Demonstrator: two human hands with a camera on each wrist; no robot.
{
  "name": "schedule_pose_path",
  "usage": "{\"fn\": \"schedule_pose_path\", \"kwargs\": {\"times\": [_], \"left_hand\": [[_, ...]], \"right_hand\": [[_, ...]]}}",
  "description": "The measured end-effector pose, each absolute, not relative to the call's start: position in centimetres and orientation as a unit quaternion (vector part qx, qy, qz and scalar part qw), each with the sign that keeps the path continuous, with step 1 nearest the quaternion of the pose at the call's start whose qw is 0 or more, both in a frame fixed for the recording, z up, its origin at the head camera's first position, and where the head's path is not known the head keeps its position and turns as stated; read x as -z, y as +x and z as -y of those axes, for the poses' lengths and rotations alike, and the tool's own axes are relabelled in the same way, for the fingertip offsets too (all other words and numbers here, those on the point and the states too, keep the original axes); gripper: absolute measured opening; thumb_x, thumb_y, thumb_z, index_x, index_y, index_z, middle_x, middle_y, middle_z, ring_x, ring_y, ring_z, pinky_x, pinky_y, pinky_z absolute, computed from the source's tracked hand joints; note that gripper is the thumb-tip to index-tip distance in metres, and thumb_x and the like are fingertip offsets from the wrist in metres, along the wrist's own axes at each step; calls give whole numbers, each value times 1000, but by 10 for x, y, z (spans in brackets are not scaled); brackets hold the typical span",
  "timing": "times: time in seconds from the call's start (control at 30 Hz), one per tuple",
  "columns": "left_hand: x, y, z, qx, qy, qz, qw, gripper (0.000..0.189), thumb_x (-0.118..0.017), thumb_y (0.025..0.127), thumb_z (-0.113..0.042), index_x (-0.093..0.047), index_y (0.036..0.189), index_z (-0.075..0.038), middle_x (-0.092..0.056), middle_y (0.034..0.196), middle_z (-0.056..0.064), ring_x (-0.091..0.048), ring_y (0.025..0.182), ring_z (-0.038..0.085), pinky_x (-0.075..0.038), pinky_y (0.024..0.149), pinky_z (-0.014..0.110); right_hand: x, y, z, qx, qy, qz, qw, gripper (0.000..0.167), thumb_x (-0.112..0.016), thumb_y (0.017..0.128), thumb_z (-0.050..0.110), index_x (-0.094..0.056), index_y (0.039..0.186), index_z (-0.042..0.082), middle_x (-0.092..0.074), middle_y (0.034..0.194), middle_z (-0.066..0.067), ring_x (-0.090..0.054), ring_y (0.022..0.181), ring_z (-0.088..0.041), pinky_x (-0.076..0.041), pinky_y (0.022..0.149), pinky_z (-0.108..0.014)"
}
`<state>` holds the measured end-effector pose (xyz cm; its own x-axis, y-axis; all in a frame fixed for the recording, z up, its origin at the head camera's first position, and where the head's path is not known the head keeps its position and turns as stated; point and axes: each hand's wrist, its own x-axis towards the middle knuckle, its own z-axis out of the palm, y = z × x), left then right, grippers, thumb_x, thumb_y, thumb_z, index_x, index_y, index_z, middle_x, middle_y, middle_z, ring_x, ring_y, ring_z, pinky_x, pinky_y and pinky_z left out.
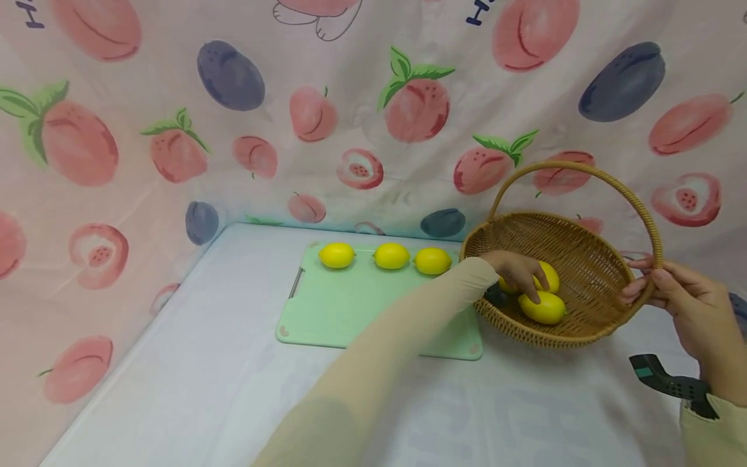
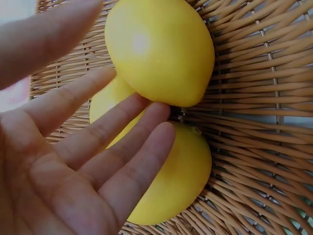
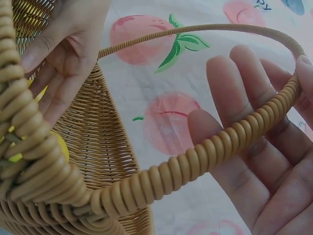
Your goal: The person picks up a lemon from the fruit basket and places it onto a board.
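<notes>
My right hand (image 1: 694,305) grips the handle (image 1: 637,204) of a brown wicker basket (image 1: 583,327), thumb on one side and fingers behind. The basket leans with its mouth facing me. Inside it, my left hand (image 1: 516,269) reaches down over yellow lemons (image 1: 544,309). In the left wrist view its fingers are loosely extended, fingertips right at an upper lemon (image 2: 161,49) and in front of a lower lemon (image 2: 181,171). The palm shows nothing held. The right wrist view shows the handle (image 3: 210,152) crossing in front of the right fingers.
A light green cutting board (image 1: 350,298) lies left of the basket, partly behind my left sleeve (image 1: 379,363). Three lemons sit along its back edge: a left one (image 1: 337,255), a middle one (image 1: 391,256) and a right one (image 1: 432,261). Fruit-printed cloth (image 1: 362,97) hangs behind.
</notes>
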<state>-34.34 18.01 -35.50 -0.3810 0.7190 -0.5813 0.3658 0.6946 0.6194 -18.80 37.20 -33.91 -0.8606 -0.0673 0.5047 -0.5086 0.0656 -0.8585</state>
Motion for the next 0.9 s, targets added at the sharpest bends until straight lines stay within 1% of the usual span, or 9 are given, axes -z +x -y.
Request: {"fn": "schedule_pose_path", "kwargs": {"times": [0.13,0.33,0.47,0.6,0.67,0.8,0.9], "left_hand": [[356,-343,-181,-183,343,-810,438,53,-63,90,-20,-46,140,-20,-42,146,-8,-44,129,3,-43,100,19],[357,-343,-181,-166,344,-807,450,54,-60,92,-15,-43,142,-17,-40,147,-8,-43,130,4,-41,103,18],[357,-343,-180,-161,348,-807,450,53,-60,91,-15,-44,142,-18,-44,142,-7,-45,126,3,-42,102,18],[357,-343,-180,-171,337,-804,458,52,-61,91,-12,-46,140,-19,-46,139,-7,-48,122,2,-45,97,17],[358,-343,-181,-179,328,-803,465,49,-61,90,-9,-49,137,-20,-45,137,-8,-49,116,2,-47,92,16],[359,-343,-182,-187,314,-798,479,46,-62,89,-6,-53,130,-22,-50,129,-6,-53,106,4,-49,84,16],[361,-343,-182,-179,320,-797,479,50,-62,89,-6,-51,134,-24,-53,129,-5,-54,108,4,-49,83,16]], "right_hand": [[339,-188,-372,-650,201,713,171,29,-36,97,-4,-60,113,1,-72,80,1,-68,75,-5,-52,70,-10],[339,-187,-371,-645,199,718,171,30,-36,97,-6,-60,112,1,-72,80,1,-68,75,-5,-52,70,-10],[339,-188,-371,-640,195,723,171,31,-35,97,-7,-61,112,2,-72,80,2,-67,75,-4,-52,70,-9],[339,-188,-371,-645,199,718,169,31,-35,97,-7,-60,112,1,-72,80,1,-68,75,-5,-52,71,-10],[339,-188,-371,-649,203,714,167,30,-35,97,-7,-60,112,0,-72,80,0,-68,75,-5,-52,71,-10],[338,-188,-370,-647,210,714,166,30,-35,97,-7,-60,112,0,-72,80,0,-68,75,-5,-52,71,-10],[338,-188,-370,-641,214,718,167,30,-34,97,-7,-60,112,-1,-71,81,1,-68,76,-5,-52,72,-10]]}}
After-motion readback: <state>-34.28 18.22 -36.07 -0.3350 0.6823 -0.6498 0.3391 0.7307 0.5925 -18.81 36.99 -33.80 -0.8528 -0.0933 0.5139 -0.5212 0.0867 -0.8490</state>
